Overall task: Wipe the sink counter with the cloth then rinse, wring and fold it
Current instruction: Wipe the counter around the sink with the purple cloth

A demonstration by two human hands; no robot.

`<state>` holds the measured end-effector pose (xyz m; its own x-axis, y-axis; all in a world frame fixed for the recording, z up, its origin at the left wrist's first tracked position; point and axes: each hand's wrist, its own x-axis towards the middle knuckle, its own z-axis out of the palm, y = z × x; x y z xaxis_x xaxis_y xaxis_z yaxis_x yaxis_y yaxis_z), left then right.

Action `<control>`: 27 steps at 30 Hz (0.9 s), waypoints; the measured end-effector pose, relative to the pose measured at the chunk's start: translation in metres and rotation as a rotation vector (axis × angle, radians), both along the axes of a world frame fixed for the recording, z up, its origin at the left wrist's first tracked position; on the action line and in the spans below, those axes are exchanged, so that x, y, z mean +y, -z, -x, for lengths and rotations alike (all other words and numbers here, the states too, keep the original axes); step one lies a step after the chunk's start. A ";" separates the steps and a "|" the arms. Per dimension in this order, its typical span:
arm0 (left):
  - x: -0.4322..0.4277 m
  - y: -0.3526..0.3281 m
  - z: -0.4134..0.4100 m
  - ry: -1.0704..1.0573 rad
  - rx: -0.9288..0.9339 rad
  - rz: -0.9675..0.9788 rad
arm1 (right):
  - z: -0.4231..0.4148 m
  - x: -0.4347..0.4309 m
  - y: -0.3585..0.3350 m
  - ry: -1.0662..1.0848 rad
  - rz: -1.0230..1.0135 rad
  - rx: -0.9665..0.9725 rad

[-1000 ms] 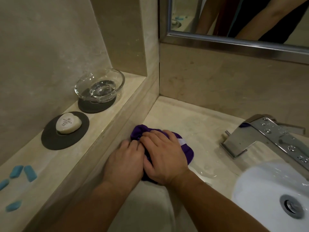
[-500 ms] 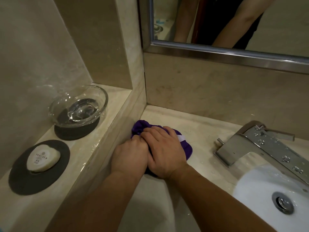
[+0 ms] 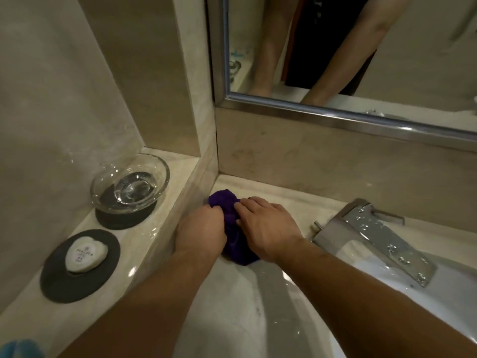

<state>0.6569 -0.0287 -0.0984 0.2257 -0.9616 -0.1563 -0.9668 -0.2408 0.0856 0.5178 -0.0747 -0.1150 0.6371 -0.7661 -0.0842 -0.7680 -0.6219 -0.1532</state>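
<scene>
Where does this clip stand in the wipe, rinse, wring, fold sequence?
Done: nothing clearly finished, though the counter shows wet streaks. In hand: wiping; the left hand grips the bunched purple cloth, the right hand presses it near the back corner. Left: rinse, wring, fold; no water shows at the faucet.

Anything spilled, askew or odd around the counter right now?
Nothing damaged or askew. Water lies in streaks on the beige stone counter in front of the bunched purple cloth, which the left hand grips and the right hand presses. Droplets speckle the chrome faucet.
</scene>
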 end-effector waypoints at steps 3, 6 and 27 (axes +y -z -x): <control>0.007 -0.019 0.001 -0.038 0.039 0.054 | 0.016 0.009 -0.017 0.275 -0.134 -0.023; 0.013 -0.032 -0.001 -0.055 0.095 0.126 | 0.034 0.023 -0.018 0.379 -0.378 -0.060; 0.038 -0.097 0.000 0.086 -0.102 0.282 | 0.098 0.062 -0.107 0.202 0.171 0.390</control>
<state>0.6571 0.0092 -0.0015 0.1425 -0.9800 0.1392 -0.9896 -0.1384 0.0387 0.4195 -0.0132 -0.0085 0.4198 -0.8952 -0.1495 -0.8560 -0.4453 0.2627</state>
